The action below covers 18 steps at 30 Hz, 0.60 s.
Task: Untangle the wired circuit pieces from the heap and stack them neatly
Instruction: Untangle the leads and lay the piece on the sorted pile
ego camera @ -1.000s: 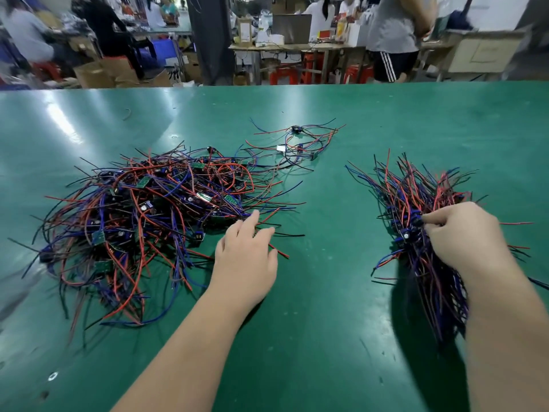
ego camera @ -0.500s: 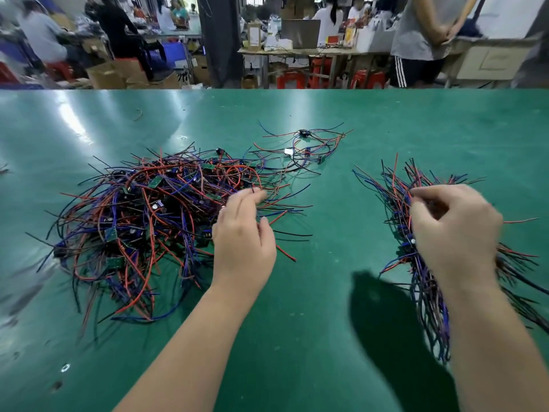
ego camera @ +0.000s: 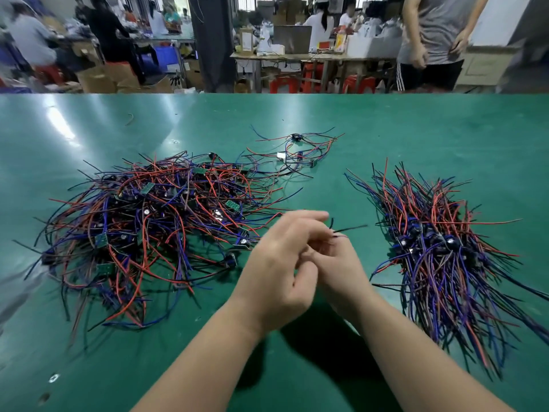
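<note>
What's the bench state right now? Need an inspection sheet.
Surface: green table, glossy, with light glare at far left.
Job's things: tangled heap on the left; neat stack on the right; small cluster apart at far centre.
Clutter: one wire scrap far left; a few specks near the front edge.
Hands: left hand and right hand meet between the piles; a black wire sticks out from them; grip blurred, cannot tell.
Cables: nothing seen beyond the pieces' own wires.
Surroundings: benches, red stools and a standing person in grey shirt behind the table.

Left hand point(ego camera: 277, 272) overlapping right hand point(ego camera: 344, 269), forearms point(ego camera: 208, 352) converging, fingertips point(ego camera: 315, 217) blurred
</note>
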Motion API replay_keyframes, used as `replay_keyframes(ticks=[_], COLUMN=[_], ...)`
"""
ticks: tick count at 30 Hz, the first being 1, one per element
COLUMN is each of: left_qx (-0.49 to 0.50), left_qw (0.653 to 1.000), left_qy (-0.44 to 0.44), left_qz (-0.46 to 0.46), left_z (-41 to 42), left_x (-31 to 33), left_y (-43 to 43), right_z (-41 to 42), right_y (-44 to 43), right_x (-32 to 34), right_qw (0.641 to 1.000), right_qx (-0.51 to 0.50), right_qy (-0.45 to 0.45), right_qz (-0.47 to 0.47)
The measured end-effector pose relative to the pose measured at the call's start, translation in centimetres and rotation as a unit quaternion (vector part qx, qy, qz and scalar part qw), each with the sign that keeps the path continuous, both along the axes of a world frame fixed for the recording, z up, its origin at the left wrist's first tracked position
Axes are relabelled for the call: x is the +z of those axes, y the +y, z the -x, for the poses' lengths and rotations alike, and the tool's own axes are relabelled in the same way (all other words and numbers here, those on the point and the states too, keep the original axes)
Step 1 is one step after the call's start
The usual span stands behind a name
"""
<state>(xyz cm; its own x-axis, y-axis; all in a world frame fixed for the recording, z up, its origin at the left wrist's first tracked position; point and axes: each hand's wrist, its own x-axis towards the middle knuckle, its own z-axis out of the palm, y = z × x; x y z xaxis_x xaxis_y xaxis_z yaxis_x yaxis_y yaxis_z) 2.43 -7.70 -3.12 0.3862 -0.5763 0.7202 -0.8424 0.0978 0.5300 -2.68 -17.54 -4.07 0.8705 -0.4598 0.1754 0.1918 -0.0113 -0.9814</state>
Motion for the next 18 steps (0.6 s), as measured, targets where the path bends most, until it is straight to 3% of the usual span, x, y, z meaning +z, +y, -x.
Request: replay_keyframes(ticks=[2,5,8,14,18], left_qx=[0.053,0.132,0.119,0.121,0.136], left_qw=[0.998,0.976,0.96,0.968,0.975], left_qy=[0.015,0.012,0.007,0.036,0.044], left_qz=[-0.018,-0.174,-0.254,-0.216,-0.17], left_z=[-1.0,-3.2,-4.7,-6.2,-6.4], left_x=[0.1,-0.4,-1.0,-0.8,-0.7], left_y=[0.4,1.3,1.9,2.8,2.8], right_z=[-0.3,-0.4,-0.4,-0.3,-0.2], right_y=[-0.2,-0.7,-1.1,-2.5,-3.3], right_x=[-0.2,-0.4,-0.5,-0.4,-0.4], right_qw=[0.997,0.993,0.992,0.98,0.979], right_qx=[-0.025,-0.04,-0.07,-0.15,-0.122], right_qy=[0.013,0.017,0.02,0.009,0.02], right_qz=[-0.067,-0.108,-0.1,-0.13,-0.164])
